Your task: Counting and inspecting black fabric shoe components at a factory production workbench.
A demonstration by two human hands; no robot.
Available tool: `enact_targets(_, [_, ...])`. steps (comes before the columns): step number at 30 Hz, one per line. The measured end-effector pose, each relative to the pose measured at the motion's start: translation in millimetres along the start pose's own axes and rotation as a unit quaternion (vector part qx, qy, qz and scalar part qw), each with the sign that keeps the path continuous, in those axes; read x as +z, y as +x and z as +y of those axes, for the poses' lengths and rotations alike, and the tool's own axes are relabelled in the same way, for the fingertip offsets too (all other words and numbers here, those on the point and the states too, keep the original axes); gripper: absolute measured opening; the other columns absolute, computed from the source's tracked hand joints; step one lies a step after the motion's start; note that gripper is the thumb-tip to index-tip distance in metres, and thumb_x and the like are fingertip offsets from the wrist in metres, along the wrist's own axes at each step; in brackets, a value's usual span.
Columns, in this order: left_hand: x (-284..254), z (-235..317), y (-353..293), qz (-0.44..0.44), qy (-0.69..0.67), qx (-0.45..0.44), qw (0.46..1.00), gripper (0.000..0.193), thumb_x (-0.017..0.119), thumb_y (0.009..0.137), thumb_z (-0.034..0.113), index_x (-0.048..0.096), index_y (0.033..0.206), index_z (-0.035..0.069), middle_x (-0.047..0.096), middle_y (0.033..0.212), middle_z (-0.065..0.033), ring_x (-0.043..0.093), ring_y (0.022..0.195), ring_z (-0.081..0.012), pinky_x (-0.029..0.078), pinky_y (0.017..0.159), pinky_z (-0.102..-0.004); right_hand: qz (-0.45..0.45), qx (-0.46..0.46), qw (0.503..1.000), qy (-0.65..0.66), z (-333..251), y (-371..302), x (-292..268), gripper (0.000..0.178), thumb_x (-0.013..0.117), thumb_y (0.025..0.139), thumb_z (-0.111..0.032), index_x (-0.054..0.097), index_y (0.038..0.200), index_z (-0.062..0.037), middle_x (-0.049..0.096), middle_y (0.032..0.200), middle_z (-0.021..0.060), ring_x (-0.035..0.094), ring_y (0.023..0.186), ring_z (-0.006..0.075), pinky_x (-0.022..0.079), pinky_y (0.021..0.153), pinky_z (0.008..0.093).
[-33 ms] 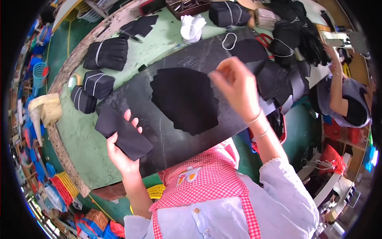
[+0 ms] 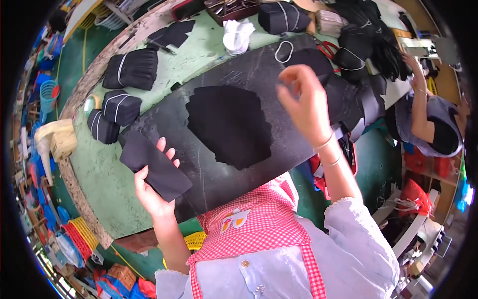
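1. Lettering: one white patch (image 2: 235, 221), with an orange shape and dark strokes, sits on the red-and-white checked apron (image 2: 259, 239); the strokes are too small to read surely.
2. Hands: two. The left hand (image 2: 153, 197) grasps one black fabric stack (image 2: 155, 169), thumb on its upper face and the fingertips showing past its far edge. Its layers cannot be counted.
3. The right hand (image 2: 306, 102) is released, raised beside the right side of the black pile, its fingers loosely bent.
4. Black pile (image 2: 229, 127): one, spread with ragged edges in the middle of the dark board (image 2: 206, 182), apart from the held stack, which is to its left above the same board. How many pieces it contains cannot be told.
5. The board lies on the green tabletop (image 2: 114, 189).
6. Left of the board: three corded black bundles, one broad bundle (image 2: 130, 69) and two smaller bundles (image 2: 121, 107), the latter touching.
7. Beyond the board: one more black bundle (image 2: 281, 19) with pale cords and one white bundle (image 2: 238, 37).
8. Near the board's far right: one white loop (image 2: 277, 54) and one pair of red-handled scissors (image 2: 326, 49).
9. Two thin bands (image 2: 325, 141) circle the right wrist.
10. One other person (image 2: 433, 119) is at the right edge, well apart.
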State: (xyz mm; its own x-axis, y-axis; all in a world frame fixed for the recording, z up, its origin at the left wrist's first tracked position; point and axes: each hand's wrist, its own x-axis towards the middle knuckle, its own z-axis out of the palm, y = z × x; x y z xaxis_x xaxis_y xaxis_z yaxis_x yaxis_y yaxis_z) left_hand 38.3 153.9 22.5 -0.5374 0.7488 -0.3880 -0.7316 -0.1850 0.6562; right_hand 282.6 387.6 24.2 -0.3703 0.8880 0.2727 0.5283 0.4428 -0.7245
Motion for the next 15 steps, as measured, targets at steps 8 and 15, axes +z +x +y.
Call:
enact_targets(8, [30.3,-22.2,5.4,-0.070,0.002,-0.085,0.994,0.058,0.041,0.090,0.026,0.039,0.138,-0.007,0.049,0.139,-0.0237,0.059,0.113,-0.0328,0.050,0.094,-0.0455,-0.020,-0.111,0.965,-0.236,91.5,27.9,-35.0,0.043,0.065,0.076,-0.010,0.059,0.119,-0.0077,0.065,0.112,0.0142,0.061,0.107,0.0314,0.049,0.089,0.0394])
enact_targets(15, [59.5,-36.7,3.1,-0.081,0.079,-0.134,0.984,0.046,0.051,0.088,0.016,0.049,0.126,-0.009,0.058,0.128,-0.0247,0.067,0.096,-0.0303,0.057,0.082,-0.0406,-0.001,0.154,0.907,0.393,23.9,19.4,-36.8,0.006,0.069,0.089,-0.006,0.066,0.085,-0.0041,0.069,0.079,0.0014,0.065,0.074,0.0069,0.052,0.065,0.0221])
